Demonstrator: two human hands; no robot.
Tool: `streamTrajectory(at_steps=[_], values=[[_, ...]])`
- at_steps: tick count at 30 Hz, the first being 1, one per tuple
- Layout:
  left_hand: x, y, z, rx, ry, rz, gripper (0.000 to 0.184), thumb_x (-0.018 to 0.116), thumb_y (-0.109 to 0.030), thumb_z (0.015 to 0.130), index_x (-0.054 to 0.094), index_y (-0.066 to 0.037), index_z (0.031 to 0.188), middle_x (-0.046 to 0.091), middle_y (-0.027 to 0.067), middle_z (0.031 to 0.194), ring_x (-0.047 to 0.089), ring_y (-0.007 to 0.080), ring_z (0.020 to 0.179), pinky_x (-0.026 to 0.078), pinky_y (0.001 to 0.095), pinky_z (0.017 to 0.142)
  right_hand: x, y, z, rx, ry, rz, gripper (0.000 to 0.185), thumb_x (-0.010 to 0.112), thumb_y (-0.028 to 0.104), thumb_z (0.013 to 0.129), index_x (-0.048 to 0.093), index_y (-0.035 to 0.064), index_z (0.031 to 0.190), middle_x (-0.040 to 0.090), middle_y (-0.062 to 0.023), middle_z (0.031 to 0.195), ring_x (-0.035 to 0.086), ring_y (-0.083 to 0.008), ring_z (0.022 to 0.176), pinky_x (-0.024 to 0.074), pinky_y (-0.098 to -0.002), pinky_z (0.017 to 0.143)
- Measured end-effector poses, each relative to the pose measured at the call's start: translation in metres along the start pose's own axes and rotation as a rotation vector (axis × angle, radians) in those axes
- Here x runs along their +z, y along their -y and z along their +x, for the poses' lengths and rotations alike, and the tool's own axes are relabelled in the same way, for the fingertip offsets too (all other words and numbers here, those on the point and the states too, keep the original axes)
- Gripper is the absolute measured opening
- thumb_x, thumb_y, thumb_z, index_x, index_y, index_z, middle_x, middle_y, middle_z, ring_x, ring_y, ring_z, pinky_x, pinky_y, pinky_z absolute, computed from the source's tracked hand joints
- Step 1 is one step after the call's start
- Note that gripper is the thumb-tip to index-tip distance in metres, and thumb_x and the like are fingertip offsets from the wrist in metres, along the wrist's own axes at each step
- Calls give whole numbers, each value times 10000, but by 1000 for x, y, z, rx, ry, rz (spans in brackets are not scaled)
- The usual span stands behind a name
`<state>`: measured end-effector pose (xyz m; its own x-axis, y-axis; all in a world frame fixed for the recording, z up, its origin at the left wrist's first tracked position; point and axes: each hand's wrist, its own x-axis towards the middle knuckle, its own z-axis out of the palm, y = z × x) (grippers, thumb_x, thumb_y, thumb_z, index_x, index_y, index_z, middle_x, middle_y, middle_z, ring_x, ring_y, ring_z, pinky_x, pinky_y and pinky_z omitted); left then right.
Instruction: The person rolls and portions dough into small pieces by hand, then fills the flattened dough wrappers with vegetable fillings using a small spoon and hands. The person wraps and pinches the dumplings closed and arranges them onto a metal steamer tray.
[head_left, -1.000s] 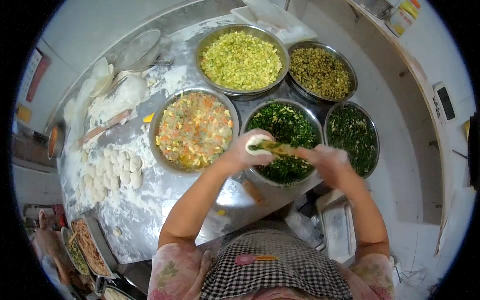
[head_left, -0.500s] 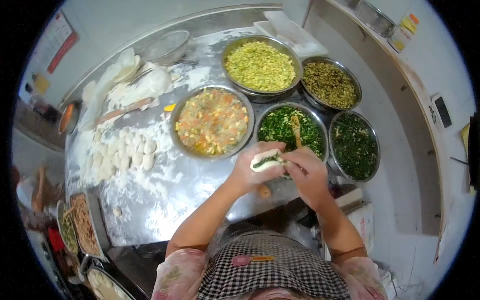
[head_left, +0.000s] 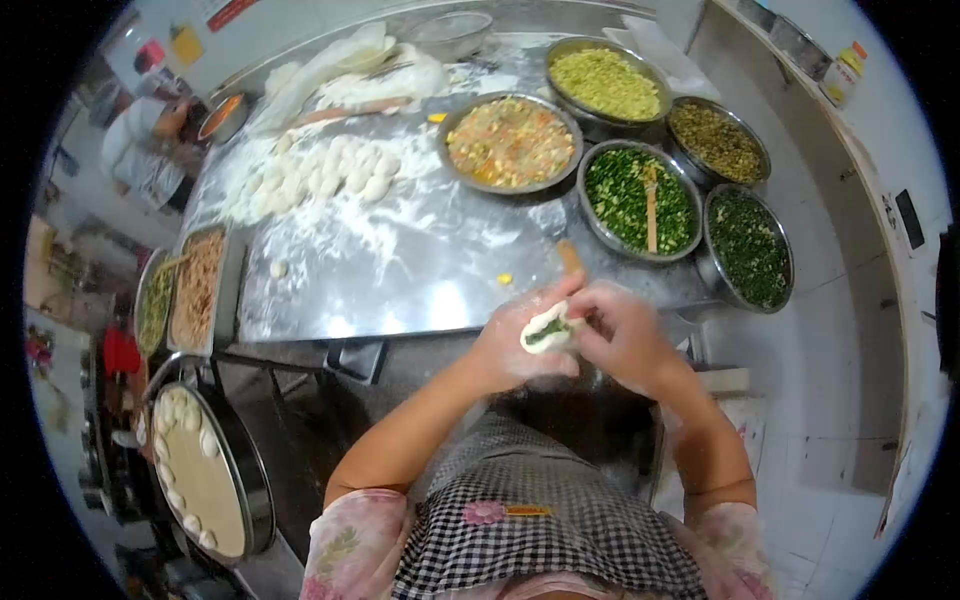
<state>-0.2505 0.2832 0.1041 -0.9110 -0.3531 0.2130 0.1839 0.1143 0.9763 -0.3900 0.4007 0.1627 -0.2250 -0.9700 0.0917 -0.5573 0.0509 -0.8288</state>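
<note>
Head view: dough [head_left: 546, 343] is cupped in the left hand [head_left: 508, 345], seemingly to contain greens [head_left: 560, 328], and pinched by the right hand [head_left: 628, 335].

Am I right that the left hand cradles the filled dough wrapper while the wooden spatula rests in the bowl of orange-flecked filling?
Not quite: the left hand cradles the filled dough wrapper, but the head view shows the wooden spatula in a bowl of chopped greens.
</note>
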Motion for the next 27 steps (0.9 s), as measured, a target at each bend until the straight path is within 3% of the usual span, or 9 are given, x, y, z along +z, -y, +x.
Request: streamTrajectory(at_steps=[2,5,6,9,10,13,14,17,27], values=[[1,-14,-24,66,-28,96,1063,854,-162,596,213,-41,1435,528,72,1244,521,126,1062,404,277,924,4,18,-5,23,73,178,238,588,44,795,559,12,1029,587,-70,806,568,-154,677,459,-267,636],[-2,-34,-56,-139,-97,152,1070,830,-117,606,172,-58,1449,557,67,1208,536,129,1034,407,288,920,28,25,-5,44,217,289,191,565,22,791,581,4,980,596,-63,821,574,-132,698,462,-262,636],[-2,-25,-67,-97,-165,132,878,797,-129,636,342,-40,1383,596,66,1120,557,134,989,423,290,896,41,31,-5,10,227,225,186,564,25,791,584,1,975,598,-71,833,575,-135,701,463,-265,635],[-14,-29,-99,-75,-335,320,623,770,-203,663,529,-51,1217,600,149,1041,601,233,929,459,319,833,81,46,-3,-70,187,256,198,563,38,790,587,-5,982,596,-109,880,581,-175,717,466,-285,653],[-22,-28,-108,-79,-360,374,432,758,-226,678,621,-43,1044,607,119,960,596,210,858,465,319,780,93,52,-2,-91,160,301,206,564,44,789,587,-6,988,594,-124,897,584,-194,724,467,-294,662],[-40,-33,-139,-221,-492,156,374,741,-232,679,639,-46,987,609,117,919,590,227,828,465,326,753,115,78,4,-226,152,32,200,546,-14,793,609,-5,983,607,-86,923,577,-136,818,461,-253,715],[-48,-33,-147,-182,-510,194,347,748,-194,663,626,-33,945,617,59,921,578,135,824,460,282,738,126,87,6,-272,157,-38,233,543,-18,765,613,19,985,606,-122,898,592,-222,826,471,-292,728],[-75,-39,-178,-194,-573,223,326,716,-225,680,652,-34,936,606,127,896,587,255,822,469,342,748,166,101,20,-580,147,-239,240,558,30,752,599,24,989,584,-148,913,563,-307,777,473,-366,720],[-165,-30,-299,3,-776,377,206,691,-166,705,652,-57,875,615,88,877,582,239,834,461,341,751,299,180,47,-804,417,-423,283,549,29,710,573,47,991,589,-123,876,557,-311,768,479,-380,670]])
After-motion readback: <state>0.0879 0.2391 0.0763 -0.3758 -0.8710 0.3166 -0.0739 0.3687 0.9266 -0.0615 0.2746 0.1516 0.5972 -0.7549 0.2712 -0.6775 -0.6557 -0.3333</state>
